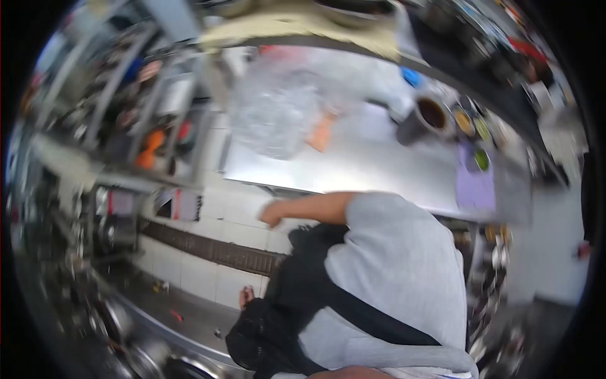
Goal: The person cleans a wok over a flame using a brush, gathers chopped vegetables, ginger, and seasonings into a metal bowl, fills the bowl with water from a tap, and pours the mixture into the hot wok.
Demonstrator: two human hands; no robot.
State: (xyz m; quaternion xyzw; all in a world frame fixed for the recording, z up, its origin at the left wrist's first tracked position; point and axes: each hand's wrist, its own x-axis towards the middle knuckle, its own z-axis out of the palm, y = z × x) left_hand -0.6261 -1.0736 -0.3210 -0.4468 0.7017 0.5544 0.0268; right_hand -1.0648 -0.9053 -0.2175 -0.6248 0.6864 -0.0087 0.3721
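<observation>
From my feed, I see two bare hands held out over glossy white tiles (243,237), both soft with blur. The right hand (271,213), at the end of a bare forearm and a soft grey jersey sleeve (372,208), bends down at the wrist; I can't make out whether its fingers are clenched or loose. Of the left hand (247,296) I get only the part that shows past the matte black apron (300,271), so its grip is beyond me too. Between the two, set into the tiles, runs a long brown ribbed drain strip (211,249). Past the right hand, on the side away from the left, stands a smooth, shiny steel desk (284,174). On its near end, closest to the right hand, I find a bulky, crinkled clear plastic bag (274,117) and a flat orange piece (322,132) beside it. Farther along sit a dark cylindrical container (413,126) with brown contents and a flat purple sheet (475,189). Just beyond the left hand, a dull metal surface (154,309) carries a small red scrap (177,314).
</observation>
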